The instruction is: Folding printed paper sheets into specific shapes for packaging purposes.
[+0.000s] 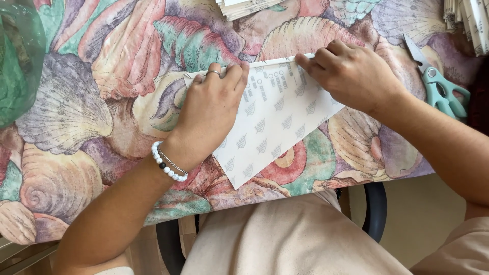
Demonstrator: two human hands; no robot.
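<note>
Table under a seashell-patterned cloth (pixel 76 117), white printed paper sheet (pixel 275 127) lying on it, teal scissors (pixel 438 86) right of the sheet, folded paper stacks (pixel 244 7) beyond the sheet

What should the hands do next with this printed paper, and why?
Probably slide the right hand along the top edge of the paper to press the fold flat. Both hands already pin that edge, the left hand flat on the sheet, while the scissors lie untouched.

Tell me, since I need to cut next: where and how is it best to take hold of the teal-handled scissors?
Likely by the teal handle loops of the teal-handled scissors, coming from the right: they lie flat on the shell-patterned tablecloth, loops nearest the table's right edge, blades pointing away up-left.
</note>
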